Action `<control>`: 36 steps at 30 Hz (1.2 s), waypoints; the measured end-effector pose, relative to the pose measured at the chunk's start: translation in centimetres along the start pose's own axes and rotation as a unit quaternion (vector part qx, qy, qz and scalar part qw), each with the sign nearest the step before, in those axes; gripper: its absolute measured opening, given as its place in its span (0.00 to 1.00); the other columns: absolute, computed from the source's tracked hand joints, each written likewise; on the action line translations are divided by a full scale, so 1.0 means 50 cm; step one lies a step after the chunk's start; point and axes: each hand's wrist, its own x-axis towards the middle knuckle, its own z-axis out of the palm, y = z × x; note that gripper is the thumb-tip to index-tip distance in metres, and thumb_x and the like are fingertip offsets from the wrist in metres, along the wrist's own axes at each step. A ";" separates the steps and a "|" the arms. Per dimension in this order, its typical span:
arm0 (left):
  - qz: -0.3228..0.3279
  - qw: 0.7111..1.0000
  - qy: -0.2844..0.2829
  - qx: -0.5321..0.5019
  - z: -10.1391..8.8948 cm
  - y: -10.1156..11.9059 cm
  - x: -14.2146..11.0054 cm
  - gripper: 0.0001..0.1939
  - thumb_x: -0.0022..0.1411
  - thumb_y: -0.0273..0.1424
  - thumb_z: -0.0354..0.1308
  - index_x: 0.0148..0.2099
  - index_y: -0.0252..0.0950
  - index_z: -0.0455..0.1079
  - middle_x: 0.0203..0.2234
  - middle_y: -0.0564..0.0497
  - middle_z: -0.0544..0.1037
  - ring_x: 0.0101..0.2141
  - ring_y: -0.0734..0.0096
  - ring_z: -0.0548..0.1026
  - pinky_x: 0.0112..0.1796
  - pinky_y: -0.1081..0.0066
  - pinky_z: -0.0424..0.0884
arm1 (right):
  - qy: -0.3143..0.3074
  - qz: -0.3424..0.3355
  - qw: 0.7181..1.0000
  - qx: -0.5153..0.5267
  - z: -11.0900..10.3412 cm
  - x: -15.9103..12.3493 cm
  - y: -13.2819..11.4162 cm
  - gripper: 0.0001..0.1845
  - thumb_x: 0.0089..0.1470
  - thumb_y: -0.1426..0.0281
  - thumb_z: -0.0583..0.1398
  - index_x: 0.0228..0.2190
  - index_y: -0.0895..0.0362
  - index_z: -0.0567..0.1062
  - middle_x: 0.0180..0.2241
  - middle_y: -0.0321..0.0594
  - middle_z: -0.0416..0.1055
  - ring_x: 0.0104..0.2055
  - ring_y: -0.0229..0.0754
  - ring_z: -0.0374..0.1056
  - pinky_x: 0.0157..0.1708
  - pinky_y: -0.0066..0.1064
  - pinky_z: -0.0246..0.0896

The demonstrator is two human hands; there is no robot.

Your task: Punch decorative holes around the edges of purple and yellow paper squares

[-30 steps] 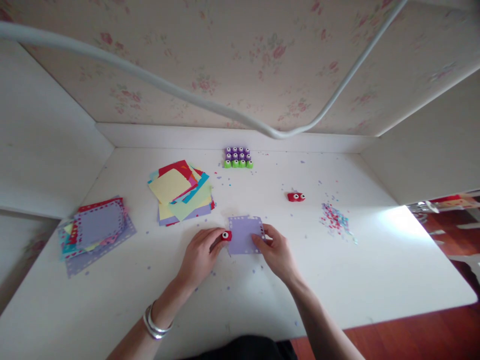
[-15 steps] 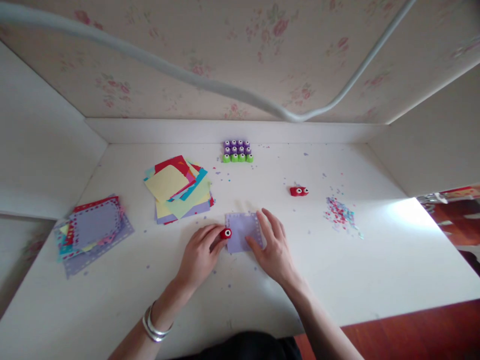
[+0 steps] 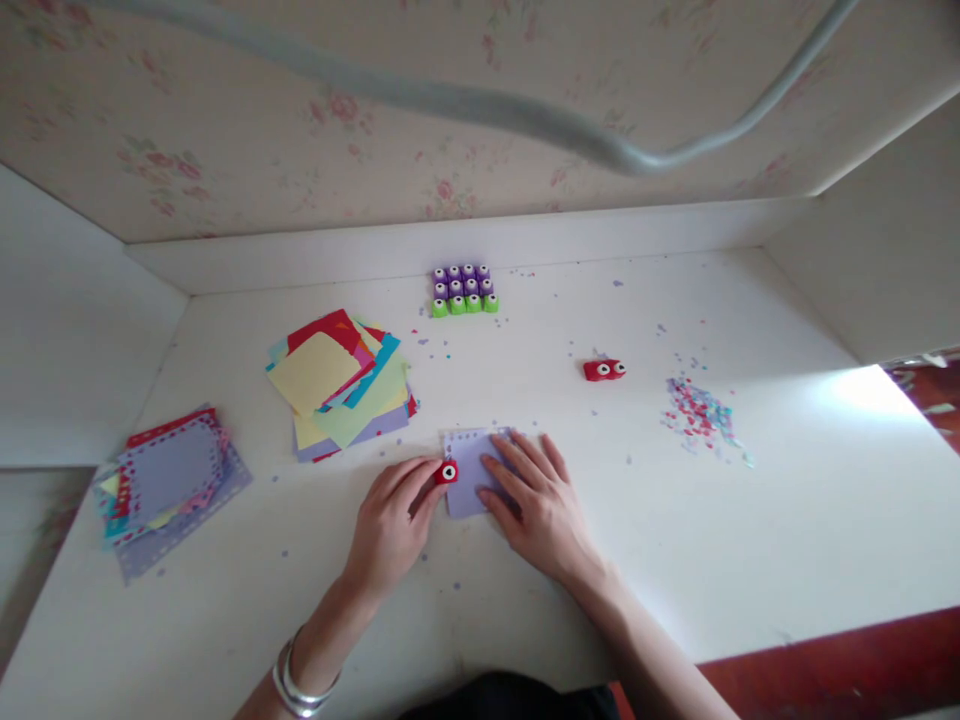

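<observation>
A small lilac paper square (image 3: 469,468) with punched holes along its edges lies on the white table (image 3: 750,560) in front of me. My left hand (image 3: 390,520) pinches a small red paper punch (image 3: 446,472) at the square's left edge. My right hand (image 3: 536,500) lies flat on the square, fingers stretched out, covering its right half.
A loose stack of coloured paper squares (image 3: 341,385) lies to the left, and a pile of punched sheets (image 3: 169,485) at the far left edge. A block of purple and green punches (image 3: 463,290) stands at the back. Two red punches (image 3: 604,370) and confetti (image 3: 701,412) lie right.
My right hand has moved from gripping the square's right edge to lying flat on top of it. The left hand stays on the red punch. The view has tilted slightly.
</observation>
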 end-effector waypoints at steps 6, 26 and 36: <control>-0.007 1.000 -0.006 0.006 -0.003 0.002 0.000 0.15 0.65 0.29 0.58 0.54 0.41 0.69 0.46 0.47 0.77 0.47 0.63 0.74 0.50 0.62 0.71 | -0.004 0.006 1.000 0.007 -0.002 0.003 0.001 0.19 0.62 0.62 0.57 0.53 0.51 0.73 0.60 0.39 0.65 0.64 0.52 0.57 0.65 0.54 0.42; -0.009 1.000 -0.013 0.019 -0.002 0.004 -0.002 0.16 0.65 0.28 0.58 0.55 0.42 0.68 0.46 0.47 0.76 0.48 0.61 0.74 0.50 0.60 0.72 | -0.007 0.018 1.000 0.022 -0.007 0.007 0.005 0.18 0.61 0.62 0.58 0.52 0.49 0.74 0.59 0.38 0.67 0.63 0.52 0.58 0.65 0.53 0.43; 0.003 0.999 -0.015 0.039 0.000 0.002 -0.004 0.19 0.65 0.28 0.57 0.58 0.43 0.67 0.47 0.46 0.76 0.48 0.60 0.74 0.50 0.59 0.72 | 0.000 0.018 1.000 0.024 -0.006 0.009 0.005 0.18 0.61 0.62 0.58 0.51 0.48 0.75 0.58 0.39 0.68 0.62 0.52 0.59 0.64 0.53 0.44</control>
